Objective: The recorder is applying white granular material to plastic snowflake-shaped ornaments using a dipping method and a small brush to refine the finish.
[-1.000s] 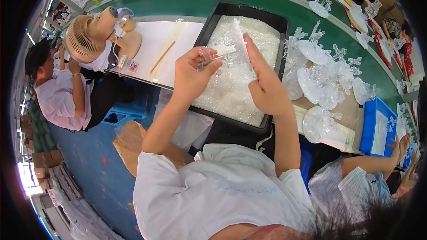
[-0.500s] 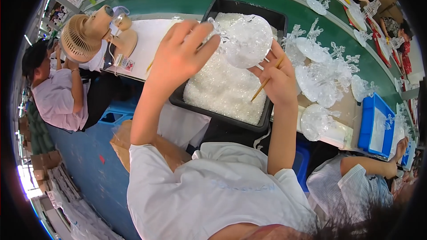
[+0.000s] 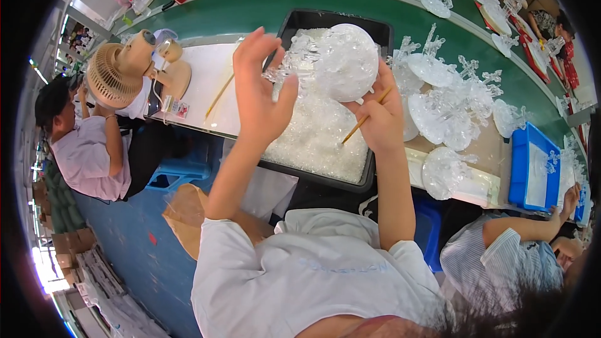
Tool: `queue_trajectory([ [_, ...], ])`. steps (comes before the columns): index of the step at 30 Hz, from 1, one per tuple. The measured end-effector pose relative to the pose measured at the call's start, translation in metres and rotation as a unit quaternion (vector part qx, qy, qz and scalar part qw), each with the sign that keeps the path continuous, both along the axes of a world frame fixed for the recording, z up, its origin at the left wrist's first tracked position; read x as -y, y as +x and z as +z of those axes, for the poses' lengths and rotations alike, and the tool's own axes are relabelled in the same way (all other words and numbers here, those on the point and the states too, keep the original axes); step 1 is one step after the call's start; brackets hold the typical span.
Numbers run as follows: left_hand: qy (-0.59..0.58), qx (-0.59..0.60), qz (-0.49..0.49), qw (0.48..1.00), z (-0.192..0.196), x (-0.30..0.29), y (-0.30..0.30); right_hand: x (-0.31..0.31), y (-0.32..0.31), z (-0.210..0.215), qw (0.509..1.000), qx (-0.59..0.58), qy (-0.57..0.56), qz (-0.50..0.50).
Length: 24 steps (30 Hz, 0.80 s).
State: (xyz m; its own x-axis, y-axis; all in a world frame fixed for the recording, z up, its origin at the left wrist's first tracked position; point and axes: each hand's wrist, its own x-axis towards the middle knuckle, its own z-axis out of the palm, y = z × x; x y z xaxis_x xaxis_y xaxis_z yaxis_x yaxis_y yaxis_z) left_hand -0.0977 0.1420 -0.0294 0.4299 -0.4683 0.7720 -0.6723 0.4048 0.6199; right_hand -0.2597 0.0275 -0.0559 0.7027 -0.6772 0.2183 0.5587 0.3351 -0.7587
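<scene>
My right hand is closed on the edge of a clear round disc, tilted above the black tray. A clear stem sticks out from the disc toward my left hand. The same right hand also holds a thin yellow-brown stick, like a slim brush, slanting down to the left. Fingers apart and curved, my left hand is raised beside the stem's end; I cannot tell whether it touches it. Below both hands, the black tray holds a bed of white, glittering granules.
Several similar clear pieces stand crowded to the right, near a blue bin. On the left are a beige fan and a white board bearing another thin stick. People sit at work on both sides.
My left hand has swung away from the stem and opened its fingers, uncovering the stem. The right hand still holds the disc and stick, slightly lower and further left.
</scene>
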Motion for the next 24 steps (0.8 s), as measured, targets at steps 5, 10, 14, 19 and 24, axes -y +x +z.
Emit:
queue_trajectory([
  [5, 0.081, -0.293, -0.006, 0.953, -0.001, 0.011, -0.007, -0.008, 0.001, -0.001, 0.988, -0.056, -0.129, -0.066],
  [10, 0.273, -0.278, -0.043, 0.92, 0.01, 0.002, 0.011, 0.011, -0.015, -0.01, 0.961, -0.104, -0.243, -0.074],
  [14, 0.156, -0.13, 0.087, 0.975, 0.001, -0.007, 0.014, 0.015, -0.007, 0.008, 0.974, 0.013, -0.204, -0.094],
  [19, 0.054, 0.132, 0.259, 0.955, -0.004, -0.015, 0.008, 0.011, -0.009, 0.014, 0.913, -0.109, -0.386, -0.073],
  [24, 0.005, 0.204, 0.289, 0.935, -0.006, -0.021, 0.014, 0.006, -0.011, 0.034, 0.876, -0.257, -0.403, -0.069],
])
